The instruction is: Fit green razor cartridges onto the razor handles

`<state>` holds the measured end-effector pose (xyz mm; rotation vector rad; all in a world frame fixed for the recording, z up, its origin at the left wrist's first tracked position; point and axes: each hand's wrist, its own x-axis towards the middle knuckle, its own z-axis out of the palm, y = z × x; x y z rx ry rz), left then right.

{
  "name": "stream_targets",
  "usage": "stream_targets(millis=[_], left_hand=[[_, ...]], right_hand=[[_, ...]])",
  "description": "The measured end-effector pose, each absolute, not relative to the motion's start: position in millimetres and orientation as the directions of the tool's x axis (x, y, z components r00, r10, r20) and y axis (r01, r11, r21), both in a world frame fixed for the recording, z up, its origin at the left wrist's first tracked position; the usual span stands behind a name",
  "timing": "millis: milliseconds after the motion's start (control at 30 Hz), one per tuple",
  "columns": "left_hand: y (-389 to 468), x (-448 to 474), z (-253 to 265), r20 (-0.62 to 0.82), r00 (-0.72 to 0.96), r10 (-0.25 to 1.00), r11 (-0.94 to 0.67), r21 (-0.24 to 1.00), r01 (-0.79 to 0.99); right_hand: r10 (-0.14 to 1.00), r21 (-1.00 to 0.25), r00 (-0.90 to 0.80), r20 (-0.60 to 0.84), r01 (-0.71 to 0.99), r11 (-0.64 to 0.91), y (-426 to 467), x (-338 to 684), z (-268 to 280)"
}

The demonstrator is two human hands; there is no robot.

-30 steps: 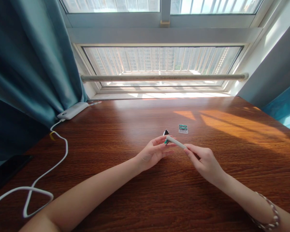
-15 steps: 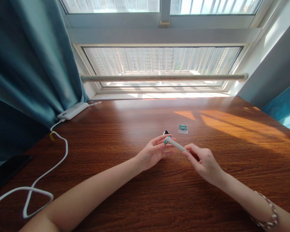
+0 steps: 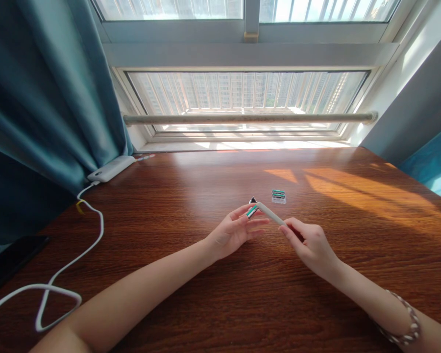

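My right hand [image 3: 310, 245] is closed around the lower end of a pale razor handle [image 3: 271, 214], which slants up to the left. At the handle's upper end is a green and black razor blade cartridge [image 3: 252, 211]. My left hand [image 3: 237, 230] pinches this cartridge between thumb and index finger, its other fingers stretched out beneath. Whether the cartridge is fixed to the handle I cannot tell. Just behind my left fingertips a small black item [image 3: 253, 200] shows, partly hidden. Farther back lies a clear case [image 3: 279, 196] with green and black cartridges.
All this is over a brown wooden table [image 3: 191, 299]. At the back left a white power strip [image 3: 111, 169] with a white cable [image 3: 102, 225] lies by the blue curtain [image 3: 55, 88]. A dark flat object [image 3: 14, 262] sits at the left edge. The window [image 3: 246, 93] is behind.
The razor handle has turned, its upper end rising slightly, and the cartridge now shows more of its face. My right hand has shifted a little; my left has hardly moved.
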<state>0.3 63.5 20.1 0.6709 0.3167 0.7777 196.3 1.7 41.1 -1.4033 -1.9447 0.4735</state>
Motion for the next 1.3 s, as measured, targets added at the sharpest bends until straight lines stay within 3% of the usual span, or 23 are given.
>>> stream_targets(millis=[167, 333, 467, 567, 667, 833, 1033, 1200, 1300], left_hand=[[63, 0, 19, -0.013, 0.684, 0.729, 0.522, 0.658, -0.543], [63, 0, 19, -0.003, 0.686, 0.728, 0.514, 0.664, -0.543], [63, 1, 21, -0.023, 0.672, 0.740, 0.508, 0.674, -0.536], [62, 1, 24, -0.047, 0.652, 0.757, 0.501, 0.683, -0.531], [62, 2, 26, -0.063, 0.588, 0.806, 0.445, 0.719, -0.533], [62, 3, 27, -0.063, 0.467, 0.882, 0.329, 0.791, -0.515], [60, 3, 26, -0.012, 0.479, 0.878, 0.268, 0.841, -0.470], [60, 5, 22, 0.014, 0.451, 0.893, 0.205, 0.878, -0.433], [60, 5, 20, 0.007, 0.436, 0.900, 0.189, 0.895, -0.404]], right_hand=[[0.919, -0.645, -0.271, 0.286, 0.655, 0.394, 3, 196, 40], [0.938, -0.654, -0.152, 0.311, 0.682, 0.327, 4, 198, 39], [0.924, -0.654, -0.245, 0.294, 0.654, 0.381, 4, 197, 40], [0.937, -0.658, -0.195, 0.290, 0.670, 0.343, 6, 199, 39], [0.951, -0.683, -0.120, 0.284, 0.671, 0.289, 9, 202, 39], [0.940, -0.662, -0.173, 0.293, 0.673, 0.330, 10, 206, 43], [0.925, -0.606, -0.241, 0.293, 0.702, 0.375, 13, 207, 41], [0.948, -0.593, -0.132, 0.291, 0.753, 0.287, 15, 212, 40], [0.940, -0.603, -0.202, 0.277, 0.725, 0.333, 16, 213, 40]])
